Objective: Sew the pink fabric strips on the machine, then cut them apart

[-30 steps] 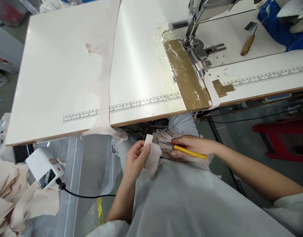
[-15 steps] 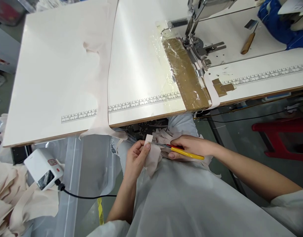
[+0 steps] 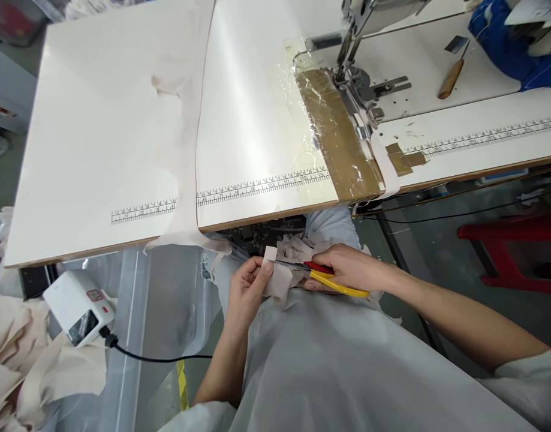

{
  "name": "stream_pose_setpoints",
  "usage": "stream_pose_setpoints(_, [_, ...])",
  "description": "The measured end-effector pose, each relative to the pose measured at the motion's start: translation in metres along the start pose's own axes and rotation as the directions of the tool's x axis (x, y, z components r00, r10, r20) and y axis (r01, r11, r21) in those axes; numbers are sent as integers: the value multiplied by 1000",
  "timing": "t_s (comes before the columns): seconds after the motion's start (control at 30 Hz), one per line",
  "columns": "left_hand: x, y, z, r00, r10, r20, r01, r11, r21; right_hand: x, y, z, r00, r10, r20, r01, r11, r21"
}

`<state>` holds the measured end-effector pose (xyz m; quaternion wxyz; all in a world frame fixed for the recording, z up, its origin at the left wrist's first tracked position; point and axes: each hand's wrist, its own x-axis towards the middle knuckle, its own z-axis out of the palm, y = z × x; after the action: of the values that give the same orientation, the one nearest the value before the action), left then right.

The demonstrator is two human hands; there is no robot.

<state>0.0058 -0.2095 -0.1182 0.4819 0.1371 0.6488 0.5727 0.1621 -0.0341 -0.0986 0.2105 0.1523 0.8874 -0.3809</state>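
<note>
My left hand (image 3: 249, 288) pinches a pale pink fabric strip (image 3: 279, 282) between thumb and fingers, over my lap. In my right hand (image 3: 349, 267) is a pair of scissors (image 3: 340, 283) with red and yellow handles. Their blades point left and lie across the strip, close to my left thumb. How far the blades stand apart is hard to make out. Below the table edge, more pale fabric pieces (image 3: 297, 247) lie bunched on my lap behind the scissors.
Ahead is a white table (image 3: 99, 132) with printed rulers and a long pale cloth (image 3: 187, 132) hanging over its edge. A sewing machine (image 3: 351, 72) stands at right, near a wooden-handled awl (image 3: 451, 79). At left, a clear plastic bin (image 3: 135, 312) sits by a white device (image 3: 80, 307); a red stool (image 3: 509, 252) is at right.
The scissors' handles have tilted and spread slightly in my right hand. The strip's lower end has shifted up a little, while my left hand stays almost in place.
</note>
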Motion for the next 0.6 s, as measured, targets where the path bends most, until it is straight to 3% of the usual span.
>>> stream_pose_setpoints(0.27, [-2,1,-2,1000,-21,17,21,1000,-6,2,-3,-3,1000,-2,5,3,990,-143])
stream_pose_setpoints(0.43, [-2,-1,0,1000,-20,7,20,999,31,5,-10,-4,1000,-17,-25,14,990,-139])
stream_pose_setpoints(0.6, [-4,-4,-2,999,8,32,-12,991,130,7,-1,2,998,18,-58,-23,996,-81])
